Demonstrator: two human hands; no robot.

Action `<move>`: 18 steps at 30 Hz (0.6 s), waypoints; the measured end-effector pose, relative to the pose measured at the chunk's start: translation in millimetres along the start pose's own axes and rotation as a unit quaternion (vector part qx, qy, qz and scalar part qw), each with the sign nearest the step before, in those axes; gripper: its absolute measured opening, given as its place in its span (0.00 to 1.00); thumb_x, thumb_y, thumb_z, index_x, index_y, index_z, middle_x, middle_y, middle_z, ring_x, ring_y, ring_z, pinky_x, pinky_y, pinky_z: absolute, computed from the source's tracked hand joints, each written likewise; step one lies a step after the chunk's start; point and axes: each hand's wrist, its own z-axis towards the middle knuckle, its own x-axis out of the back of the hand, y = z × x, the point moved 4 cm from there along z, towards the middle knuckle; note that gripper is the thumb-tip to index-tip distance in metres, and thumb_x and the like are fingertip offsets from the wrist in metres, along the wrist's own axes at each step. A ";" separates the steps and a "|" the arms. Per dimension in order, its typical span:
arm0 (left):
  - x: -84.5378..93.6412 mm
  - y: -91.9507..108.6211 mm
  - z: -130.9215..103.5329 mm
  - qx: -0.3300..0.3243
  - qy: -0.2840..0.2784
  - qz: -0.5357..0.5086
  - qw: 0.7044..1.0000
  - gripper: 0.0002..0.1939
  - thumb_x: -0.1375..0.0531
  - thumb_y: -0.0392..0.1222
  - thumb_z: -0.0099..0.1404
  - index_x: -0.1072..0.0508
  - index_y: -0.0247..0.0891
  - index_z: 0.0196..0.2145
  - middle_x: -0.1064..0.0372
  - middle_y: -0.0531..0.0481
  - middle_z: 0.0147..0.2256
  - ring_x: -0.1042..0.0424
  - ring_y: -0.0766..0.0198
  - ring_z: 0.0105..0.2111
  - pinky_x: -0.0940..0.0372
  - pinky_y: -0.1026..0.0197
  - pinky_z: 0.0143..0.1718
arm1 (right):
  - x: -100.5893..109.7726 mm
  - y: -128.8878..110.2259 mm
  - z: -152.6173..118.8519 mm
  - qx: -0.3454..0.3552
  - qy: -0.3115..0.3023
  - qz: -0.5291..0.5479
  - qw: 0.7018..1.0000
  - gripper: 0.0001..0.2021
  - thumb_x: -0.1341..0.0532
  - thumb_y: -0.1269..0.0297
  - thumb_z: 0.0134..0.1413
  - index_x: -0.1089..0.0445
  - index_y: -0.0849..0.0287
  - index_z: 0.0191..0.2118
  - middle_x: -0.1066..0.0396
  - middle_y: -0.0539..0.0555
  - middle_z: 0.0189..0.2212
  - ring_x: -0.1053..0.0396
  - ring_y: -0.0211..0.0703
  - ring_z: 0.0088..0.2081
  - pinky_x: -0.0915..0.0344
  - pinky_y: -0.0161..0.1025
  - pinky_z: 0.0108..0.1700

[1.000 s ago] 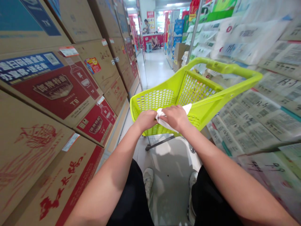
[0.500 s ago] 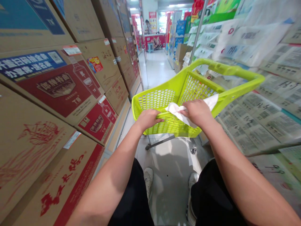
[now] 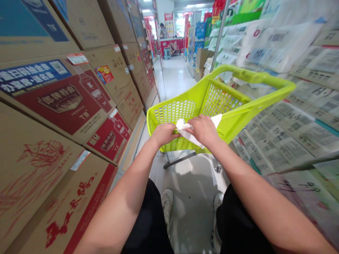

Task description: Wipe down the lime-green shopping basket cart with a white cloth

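Observation:
A yellow-green plastic shopping cart (image 3: pixel 227 123) stands side-on in front of me, its handle loop at the upper right. My left hand (image 3: pixel 164 135) is closed around the near top rim of its basket. Against the same rim, just to the right, my right hand (image 3: pixel 203 129) presses a white cloth (image 3: pixel 194 139). One bunched end of the cloth sticks out between the two hands, and a flat corner trails to the right. The fingers of the right hand are partly hidden by the cloth and the hand itself.
Stacked cardboard boxes (image 3: pixel 60 98) wall the left side. Packs of tissue paper (image 3: pixel 299 116) with handwritten prices line the right. Beyond the cart, a tiled aisle (image 3: pixel 174 76) leads to a red counter (image 3: pixel 176 46) with a person (image 3: pixel 163 31) behind it.
My right hand has slid the cloth left along the basket rim, closer to my left hand. The left hand keeps its hold on the rim, and the view has shifted slightly.

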 end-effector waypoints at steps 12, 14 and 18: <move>-0.3 8.9 2.3 -0.012 0.013 0.018 1.000 0.23 0.43 0.62 0.72 0.20 0.40 0.44 0.19 0.41 0.45 0.22 0.49 0.47 0.32 0.55 0.44 | 18.2 62.8 -8.7 -0.046 -0.044 -0.055 0.996 0.14 0.39 0.55 0.67 0.21 0.59 0.44 0.20 0.62 0.41 0.25 0.54 0.42 0.39 0.44 0.43; -1.1 14.2 2.3 -0.012 0.016 0.016 1.000 0.22 0.42 0.61 0.71 0.20 0.40 0.45 0.20 0.40 0.44 0.22 0.49 0.46 0.31 0.54 0.45 | 16.7 40.2 -5.6 -0.038 -0.057 -0.059 0.996 0.16 0.40 0.52 0.68 0.21 0.59 0.44 0.19 0.63 0.42 0.24 0.54 0.42 0.40 0.43 0.41; -3.0 23.1 1.9 -0.011 0.017 0.013 1.000 0.17 0.42 0.53 0.72 0.20 0.38 0.44 0.20 0.39 0.44 0.21 0.48 0.46 0.31 0.54 0.44 | 8.8 -10.6 -1.6 0.007 -0.054 -0.023 0.998 0.16 0.42 0.54 0.70 0.23 0.61 0.46 0.19 0.63 0.44 0.24 0.54 0.45 0.40 0.43 0.43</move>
